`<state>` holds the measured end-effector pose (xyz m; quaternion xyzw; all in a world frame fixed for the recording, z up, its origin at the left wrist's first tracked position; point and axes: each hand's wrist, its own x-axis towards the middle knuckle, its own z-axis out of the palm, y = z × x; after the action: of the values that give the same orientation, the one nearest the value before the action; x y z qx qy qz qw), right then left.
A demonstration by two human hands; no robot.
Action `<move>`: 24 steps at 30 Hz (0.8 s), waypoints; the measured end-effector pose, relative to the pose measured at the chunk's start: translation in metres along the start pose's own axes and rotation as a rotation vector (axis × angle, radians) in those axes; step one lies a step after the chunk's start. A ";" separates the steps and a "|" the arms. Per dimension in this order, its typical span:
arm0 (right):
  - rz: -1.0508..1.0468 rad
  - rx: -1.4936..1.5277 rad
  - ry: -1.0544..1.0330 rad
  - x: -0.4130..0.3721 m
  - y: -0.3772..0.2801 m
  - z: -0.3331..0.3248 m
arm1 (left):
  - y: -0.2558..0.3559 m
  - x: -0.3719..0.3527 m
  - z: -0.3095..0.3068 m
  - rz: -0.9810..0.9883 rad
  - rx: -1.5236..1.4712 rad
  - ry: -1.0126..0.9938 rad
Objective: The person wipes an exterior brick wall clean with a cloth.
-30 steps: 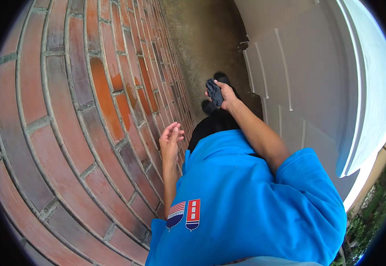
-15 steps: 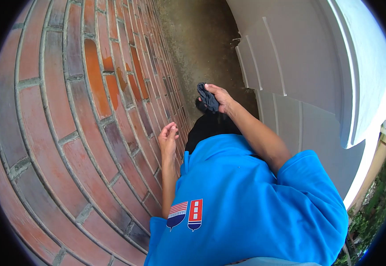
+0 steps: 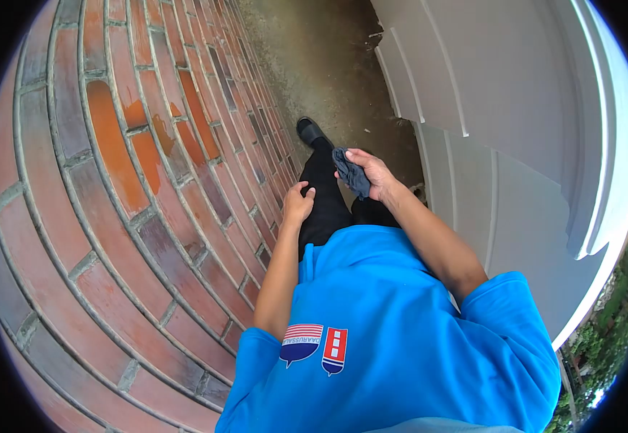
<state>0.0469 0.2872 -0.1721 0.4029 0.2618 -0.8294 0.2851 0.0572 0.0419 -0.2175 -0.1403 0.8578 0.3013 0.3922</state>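
My right hand [image 3: 377,175] is closed around a crumpled dark grey cloth [image 3: 353,173], held in front of my black trousers [image 3: 319,189]. Part of the cloth bunches out past the thumb. My left hand [image 3: 298,204] holds nothing that I can see; its fingers curve loosely, with the thumb a little apart from the index finger. It hovers beside my leg, near the red brick wall [image 3: 177,260]. Glossy orange patches [image 3: 115,148] cover several bricks of that wall.
A pale grey panelled wall [image 3: 502,94] with raised ridges stands on my right. Between the walls runs a narrow, dirty concrete floor [image 3: 314,65]. One black shoe [image 3: 312,132] is on it. Green plants [image 3: 599,339] show at the lower right.
One leg and its shoe have swung forward into view. Both hands have shifted slightly right and the left thumb has parted from its fingertips. The cloth stays in the right hand.
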 end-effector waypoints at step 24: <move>-0.080 -0.168 0.006 0.278 -0.060 0.048 | 0.039 0.219 0.015 -0.499 0.570 -0.372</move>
<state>-0.1619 0.2250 -0.3616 0.3694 0.3473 -0.8140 0.2836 -0.0952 0.0804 -0.3750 -0.1728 0.7610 -0.0319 0.6245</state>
